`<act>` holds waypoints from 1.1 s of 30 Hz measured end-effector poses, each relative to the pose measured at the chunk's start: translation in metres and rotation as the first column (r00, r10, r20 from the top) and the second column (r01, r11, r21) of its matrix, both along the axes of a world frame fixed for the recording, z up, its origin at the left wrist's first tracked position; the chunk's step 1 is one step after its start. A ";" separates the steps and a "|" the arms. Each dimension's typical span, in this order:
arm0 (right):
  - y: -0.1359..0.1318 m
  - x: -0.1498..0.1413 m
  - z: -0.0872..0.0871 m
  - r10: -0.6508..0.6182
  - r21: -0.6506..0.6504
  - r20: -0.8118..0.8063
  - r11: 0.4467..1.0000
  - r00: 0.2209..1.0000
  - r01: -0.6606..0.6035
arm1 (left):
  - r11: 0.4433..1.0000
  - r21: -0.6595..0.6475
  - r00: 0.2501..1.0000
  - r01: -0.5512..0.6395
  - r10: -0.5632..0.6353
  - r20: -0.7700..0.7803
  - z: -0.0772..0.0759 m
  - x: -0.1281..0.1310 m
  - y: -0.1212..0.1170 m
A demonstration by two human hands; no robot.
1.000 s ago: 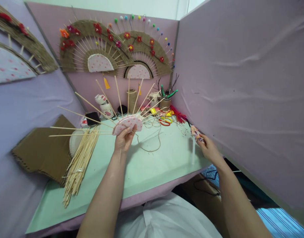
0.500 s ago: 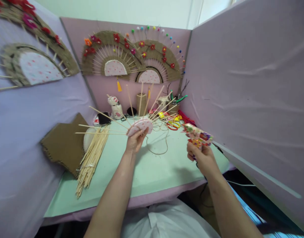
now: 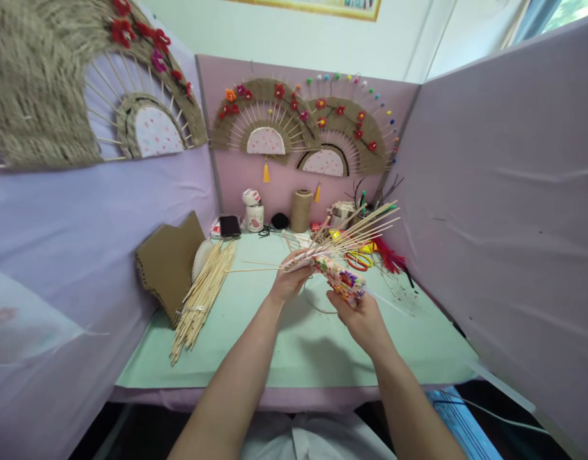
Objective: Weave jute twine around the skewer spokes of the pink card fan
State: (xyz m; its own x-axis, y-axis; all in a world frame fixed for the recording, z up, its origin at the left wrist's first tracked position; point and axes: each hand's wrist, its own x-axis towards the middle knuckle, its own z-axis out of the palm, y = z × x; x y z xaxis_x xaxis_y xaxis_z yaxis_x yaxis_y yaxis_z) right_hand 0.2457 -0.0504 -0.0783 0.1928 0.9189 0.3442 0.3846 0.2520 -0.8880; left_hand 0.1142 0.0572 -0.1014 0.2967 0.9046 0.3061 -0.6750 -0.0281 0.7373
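The left hand [image 3: 292, 276] grips a half-round piece [image 3: 300, 260] covered in white material with small pink-red spots, its fingers closed around the curved body above the middle of the table [image 3: 313, 367]. Thin, smooth, pale wooden sticks [image 3: 358, 235] radiate from the piece, most crowding toward the right in a narrow spray and a couple reaching left. The right hand [image 3: 360, 314] has its fingers wrapped around the handle of a glue gun [image 3: 342, 281] dressed in bright floral patterning, with a translucent rod [image 3: 386, 303] jutting from its rear. The gun's front end is at the half-round piece; whether they touch, I cannot tell. A loop of string [image 3: 319, 308] curves over the pale green, matte tabletop below. To the left lies a bundle of straight sticks [image 3: 205, 297], bound with clear wrap, beside a flat white disc [image 3: 201, 260] and an angular sheet of brown corrugated cardboard [image 3: 170, 268]. Toward the back stand a tall roll of coarse brown twine [image 3: 301, 212] and a patterned white jar [image 3: 254, 217]. Red-and-yellow-handled scissors [image 3: 358, 260] lie near fuzzy red strands [image 3: 390, 257]. On the pink rear panel [image 3: 248, 185] hang two semicircular fans [image 3: 261, 112] [image 3: 356, 131] of ribbed, twine-like texture, decorated with flowers, one edged with round, multicolored pompoms [image 3: 371, 91].
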 end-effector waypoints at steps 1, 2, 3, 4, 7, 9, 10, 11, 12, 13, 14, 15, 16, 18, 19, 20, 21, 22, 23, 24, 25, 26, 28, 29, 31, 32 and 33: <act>0.000 0.001 -0.002 0.001 -0.013 -0.008 1.000 1.000 -0.001 | 1.000 0.002 1.000 -0.003 0.003 -0.009 -0.001 0.001 0.000; 0.000 0.002 -0.003 0.005 -0.029 -0.020 1.000 1.000 -0.005 | 1.000 0.002 1.000 -0.004 0.004 -0.020 -0.002 0.001 0.000; 0.000 0.003 -0.005 0.009 -0.044 -0.030 0.999 1.000 -0.010 | 1.000 0.000 1.000 -0.005 0.005 -0.029 -0.002 0.002 0.000; 0.000 0.004 -0.006 0.011 -0.053 -0.037 0.998 0.999 -0.013 | 1.000 -0.002 0.999 -0.004 0.004 -0.036 -0.002 0.002 -0.001; -0.001 0.006 -0.010 0.015 -0.076 -0.044 0.997 0.999 -0.018 | 1.000 0.008 0.999 0.002 -0.002 -0.050 -0.001 0.003 -0.001; -0.001 0.007 -0.012 0.017 -0.087 -0.039 0.996 0.999 -0.020 | 0.999 0.038 0.998 0.009 -0.006 -0.064 -0.001 0.002 -0.001; -0.002 0.007 -0.012 0.017 -0.091 -0.036 0.996 0.999 -0.020 | 0.998 0.054 0.997 0.010 -0.006 -0.073 -0.001 0.002 -0.001; -0.002 0.008 -0.012 0.018 -0.094 -0.034 0.995 0.999 -0.021 | 0.998 0.070 0.996 0.011 -0.005 -0.084 -0.002 0.002 -0.001; -0.003 0.008 -0.012 0.019 -0.096 -0.033 0.995 0.999 -0.022 | 0.996 0.084 0.995 0.012 -0.004 -0.095 -0.003 0.002 0.000; -0.004 0.009 -0.012 0.021 -0.100 -0.035 0.995 0.999 -0.024 | 0.995 0.098 0.994 0.011 -0.001 -0.105 -0.004 0.001 0.000; -0.004 0.009 -0.012 0.022 -0.104 -0.038 0.994 0.999 -0.026 | 0.994 0.110 0.993 0.008 0.005 -0.115 -0.005 0.001 0.001; -0.005 0.010 -0.012 0.024 -0.107 -0.042 0.994 0.999 -0.028 | 0.993 0.119 0.992 0.004 0.011 -0.125 -0.005 0.001 0.001; -0.006 0.010 -0.012 0.025 -0.111 -0.047 0.993 0.999 -0.030 | 0.992 0.127 0.991 0.001 0.016 -0.135 -0.006 0.001 0.002; -0.006 0.011 -0.014 0.026 -0.119 -0.058 0.992 0.998 -0.033 | 0.990 0.141 0.988 -0.006 0.027 -0.151 -0.008 0.001 0.003; -0.007 0.012 -0.015 0.026 -0.124 -0.063 0.992 0.998 -0.034 | 0.989 0.148 0.987 -0.006 0.029 -0.158 -0.009 0.001 0.004; -0.007 0.012 -0.016 0.028 -0.129 -0.067 0.991 0.997 -0.036 | 0.988 0.157 0.986 -0.004 0.029 -0.163 -0.009 0.001 0.005; -0.007 0.013 -0.017 0.029 -0.133 -0.068 0.990 0.997 -0.038 | 0.986 0.166 0.986 -0.002 0.030 -0.166 -0.010 0.001 0.005; -0.007 0.013 -0.018 0.032 -0.139 -0.067 0.989 0.997 -0.041 | 0.985 0.174 0.985 -0.002 0.032 -0.169 -0.010 0.001 0.005; -0.007 0.014 -0.018 0.035 -0.143 -0.065 0.989 0.997 -0.044 | 0.984 0.179 0.985 -0.002 0.033 -0.170 -0.009 0.001 0.005; -0.007 0.014 -0.018 0.037 -0.146 -0.064 0.988 0.997 -0.046 | 0.983 0.182 0.985 0.000 0.032 -0.171 -0.009 0.001 0.005; -0.008 0.014 -0.018 0.038 -0.147 -0.064 0.988 0.997 -0.047 | 0.984 0.180 0.985 0.005 0.027 -0.171 -0.008 0.001 0.004; -0.008 0.014 -0.018 0.038 -0.144 -0.067 0.988 0.997 -0.047 | 0.985 0.174 0.985 0.011 0.019 -0.170 -0.007 0.001 0.003; -0.009 0.014 -0.016 0.035 -0.136 -0.075 0.990 0.997 -0.045 | 0.987 0.159 0.987 0.018 0.008 -0.163 -0.005 0.002 0.002; -0.010 0.014 -0.015 0.035 -0.132 -0.079 0.990 0.996 -0.045 | 0.988 0.155 0.987 0.012 0.013 -0.161 -0.004 0.002 0.001; -0.010 0.013 -0.014 0.037 -0.127 -0.082 0.991 0.996 -0.047 | 0.987 0.157 0.987 -0.010 0.036 -0.159 -0.003 0.002 0.001; -0.010 0.013 -0.013 0.038 -0.127 -0.081 0.991 0.996 -0.048 | 0.987 0.161 0.986 -0.020 0.046 -0.159 -0.003 0.002 0.001; -0.011 0.013 -0.013 0.040 -0.128 -0.079 0.991 0.996 -0.050 | 0.986 0.163 0.985 -0.023 0.050 -0.162 -0.003 0.002 0.001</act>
